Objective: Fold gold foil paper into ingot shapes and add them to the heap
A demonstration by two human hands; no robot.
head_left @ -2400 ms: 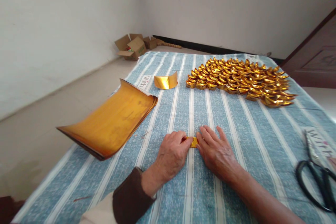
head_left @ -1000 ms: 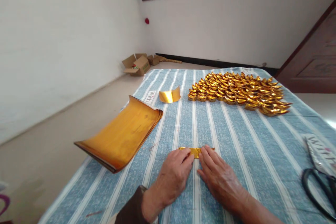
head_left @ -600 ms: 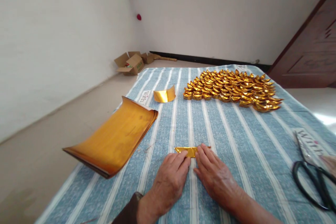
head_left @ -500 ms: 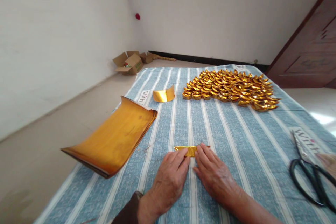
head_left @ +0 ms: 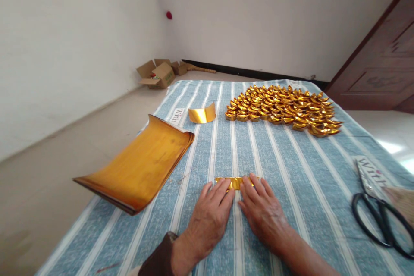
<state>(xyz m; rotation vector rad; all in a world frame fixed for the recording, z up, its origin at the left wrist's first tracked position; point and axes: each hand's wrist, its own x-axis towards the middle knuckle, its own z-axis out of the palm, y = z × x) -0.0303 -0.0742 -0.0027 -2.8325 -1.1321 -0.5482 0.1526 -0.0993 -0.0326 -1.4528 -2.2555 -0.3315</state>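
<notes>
A narrow folded strip of gold foil paper (head_left: pixel 236 183) lies crosswise on the striped cloth in front of me. My left hand (head_left: pixel 211 215) presses the left half of it with curved fingers, thumb near the lower edge. On the right half, the fingers of my right hand (head_left: pixel 263 211) bear down in the same way, covering most of that end. Between the two hands the middle of the strip shows, shiny and creased. Beyond it stand many folded gold foil ingots (head_left: pixel 281 108) in tight rows. To their left sits a single curved gold foil sheet (head_left: pixel 202 114).
A stack of gold paper sheets (head_left: pixel 139 164) overhangs the table's left edge. Black-handled scissors (head_left: pixel 377 207) lie at the right, by a brownish item (head_left: pixel 401 202). The blue striped tablecloth (head_left: pixel 207 155) covers the table. Open cardboard boxes (head_left: pixel 158 75) rest on the floor behind.
The fingers of my right hand have spread a little along the strip, and both hands still press it in nearly the same spot. The camera view has shifted slightly.
</notes>
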